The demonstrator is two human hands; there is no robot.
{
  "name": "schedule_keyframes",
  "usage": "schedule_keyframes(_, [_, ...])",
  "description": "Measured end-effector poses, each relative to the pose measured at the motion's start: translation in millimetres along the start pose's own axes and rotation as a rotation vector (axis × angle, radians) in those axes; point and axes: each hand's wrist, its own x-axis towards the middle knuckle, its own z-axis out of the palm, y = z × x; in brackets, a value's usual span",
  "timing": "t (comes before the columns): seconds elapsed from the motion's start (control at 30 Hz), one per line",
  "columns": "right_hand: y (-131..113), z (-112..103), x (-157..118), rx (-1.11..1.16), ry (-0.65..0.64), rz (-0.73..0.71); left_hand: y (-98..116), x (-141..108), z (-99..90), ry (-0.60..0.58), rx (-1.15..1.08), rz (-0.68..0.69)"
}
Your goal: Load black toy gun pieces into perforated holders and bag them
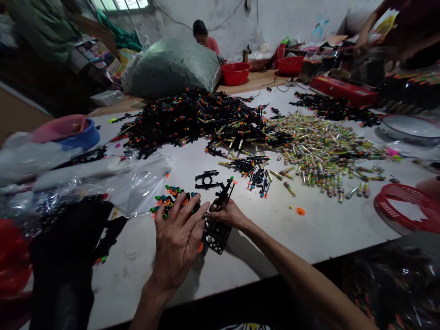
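Observation:
My left hand [177, 238] lies palm down with its fingers spread over a cluster of black plastic parts with orange and green tips [170, 199]. I cannot tell whether it grips them. My right hand [227, 214] holds a black plastic gun-shaped piece [223, 192] upright between its fingers. Between my hands and below them lies a black plastic lattice frame [216, 236], partly hidden by my left hand. Two loose black gun-shaped pieces [206, 180] lie just beyond my fingertips on the white table [275, 238].
A large heap of black parts [192, 121] and a heap of small printed tubes [319, 151] fill the table's middle. Crumpled clear plastic bags [137, 188] lie to the left, and a red plastic basket [409, 206] sits at the right. A seated person [202, 39] and another person's arm [364, 32] show beyond.

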Motion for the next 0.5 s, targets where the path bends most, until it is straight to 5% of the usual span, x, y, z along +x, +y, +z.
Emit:
schedule_keyframes(0.17, [-14, 22, 1, -0.616, -0.013, -0.099, 0, 1, 0.0, -0.009, 0.025, 0.017])
schedule_keyframes(0.27, [-18, 22, 0, -0.764, -0.085, -0.125, -2, 4, 2.1, 0.010, 0.047, 0.054])
schedule_keyframes(0.37, [-19, -13, 6, -0.726, -0.128, -0.056, -4, 6, 5.1, 0.040, 0.057, 0.051])
schedule_keyframes(0.5, [-22, -92, 7, -1.013, 0.248, 0.203, -2, 8, 9.9, 0.109, 0.058, 0.027])
